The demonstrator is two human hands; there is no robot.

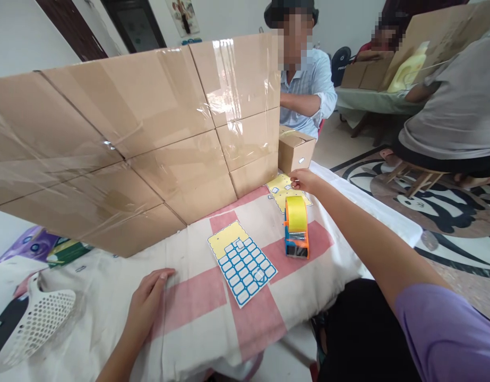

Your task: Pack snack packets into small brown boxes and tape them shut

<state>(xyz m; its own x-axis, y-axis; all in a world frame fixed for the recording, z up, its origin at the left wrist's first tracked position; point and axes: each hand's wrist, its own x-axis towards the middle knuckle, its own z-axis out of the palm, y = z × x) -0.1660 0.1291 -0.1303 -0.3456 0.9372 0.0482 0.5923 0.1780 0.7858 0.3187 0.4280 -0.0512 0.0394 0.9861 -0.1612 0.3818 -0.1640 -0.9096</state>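
My right hand (305, 181) reaches across the table, with bent fingers at a yellow backing sheet (280, 187) that has a few labels left on it. What its fingertips hold, if anything, is too small to make out. My left hand (148, 293) rests on the cloth with its fingers stretched out, holding nothing. Between my hands lies a label sheet (245, 273), partly bare yellow, with rows of blue-edged white labels. A tape dispenser (296, 228) with a yellow roll stands near my right forearm. Beyond the right hand sits a small carton (295, 151) bearing one white label.
A wall of taped cartons (149, 138) stands along the table's far side. At the left lie a white perforated object (41, 323) and a purple package (27, 244). A person in a blue shirt (308, 85) sits opposite. Others sit around another table (372, 103) at the right.
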